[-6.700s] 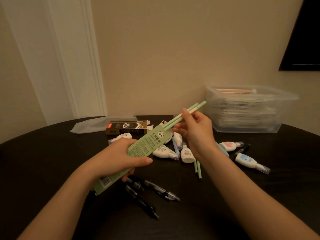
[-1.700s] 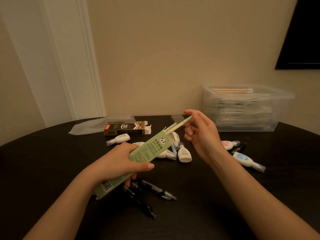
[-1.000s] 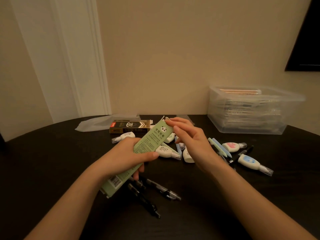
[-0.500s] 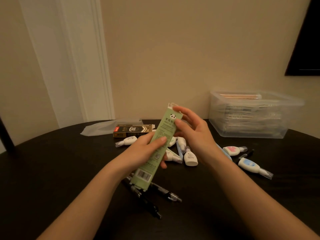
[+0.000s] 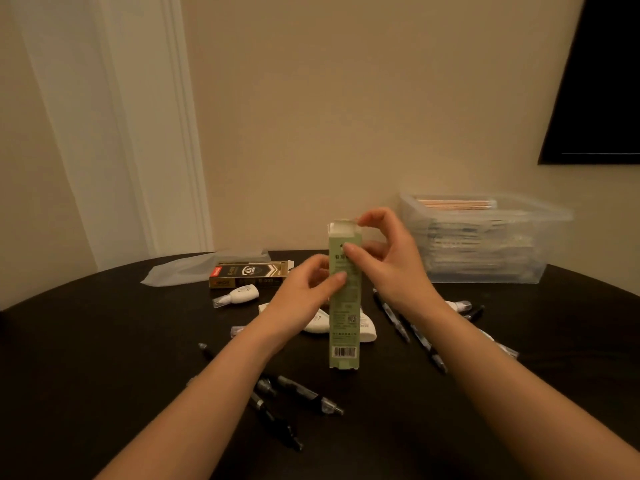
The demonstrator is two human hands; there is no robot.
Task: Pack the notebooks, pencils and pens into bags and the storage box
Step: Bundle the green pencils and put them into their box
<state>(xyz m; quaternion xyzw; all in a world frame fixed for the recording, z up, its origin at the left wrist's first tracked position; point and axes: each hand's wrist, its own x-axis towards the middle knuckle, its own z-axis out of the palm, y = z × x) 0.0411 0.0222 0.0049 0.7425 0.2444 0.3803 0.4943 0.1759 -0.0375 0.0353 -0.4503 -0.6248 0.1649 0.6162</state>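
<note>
A long green pencil box (image 5: 344,327) stands upright above the dark table. My left hand (image 5: 304,292) grips its middle from the left, thumb on the front. My right hand (image 5: 388,261) holds its upper part, thumb on the front and fingertips at the white top flap. No pencils stick out of the box. The clear storage box (image 5: 485,237) stands at the back right with flat packs inside. Black pens (image 5: 298,393) lie in front of the box and more black pens (image 5: 398,317) lie under my right forearm.
A black and gold pen carton (image 5: 249,273) and a clear plastic bag (image 5: 194,268) lie at the back left. White correction tape dispensers (image 5: 239,294) are scattered around the middle of the round dark table (image 5: 86,358). A wall is close behind.
The green pencils went fully into the box. The box swung from a slant to upright, and my right hand moved to its top flap.
</note>
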